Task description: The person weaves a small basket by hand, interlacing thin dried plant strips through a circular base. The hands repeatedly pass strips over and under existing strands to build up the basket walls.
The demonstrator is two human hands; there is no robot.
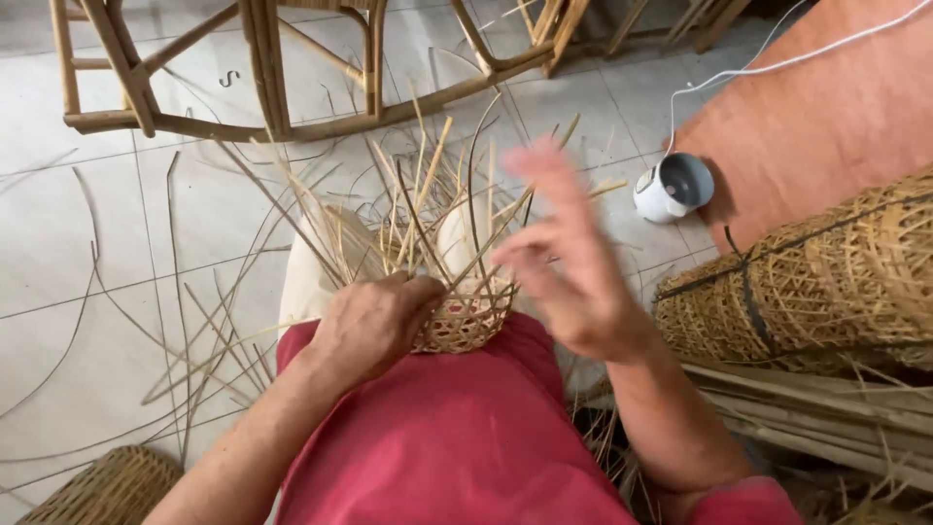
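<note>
On my lap, against red cloth: a small half-woven basket of pale cane strips (465,321), open hexagonal weave, loose stakes fanning upward. My left hand (374,326) covers its near rim, fingers curled and gripping the woven edge. My right hand (564,267) is lifted beside it, blurred; fingers spread, holding nothing I can make out. Right: a large rolled woven cane mat (826,282), partly cut off. Tiled floor (58,243): scattered strips.
</note>
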